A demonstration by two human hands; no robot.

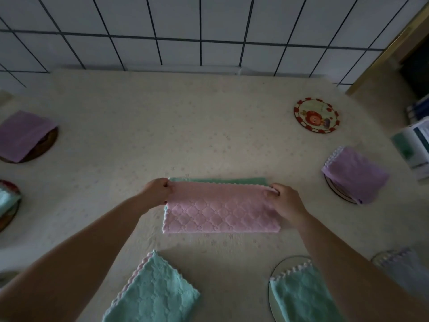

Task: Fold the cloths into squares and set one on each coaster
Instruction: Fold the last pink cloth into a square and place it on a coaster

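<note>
Nearest the person, below the hands, a folded teal cloth (153, 291) lies on the table (209, 126), and to its right a second teal cloth (299, 296) rests on a clear round coaster (282, 267). At the lower right edge a pale cloth (401, 268) covers another coaster, partly hidden by the forearm.

Between the two hands lies the pink cloth (220, 210), folded in half over a teal layer that shows along its far edge. The left hand (156, 191) pinches the cloth's far left corner, fingers curled around the edge. The right hand (284, 201) pinches the far right corner the same way. The near folded edge lies flat on the table, closer to the person than either set of fingers.

Left of the left hand, a teal cloth (7, 201) sits on a dark coaster at the frame edge, and farther off a purple cloth (23, 135) sits on a brown coaster (47, 145). Right of the right hand, a purple cloth (355, 175) rests on a coaster. Beyond it a bare red-rimmed coaster (316, 115) lies before the tiled wall (209, 31).
</note>
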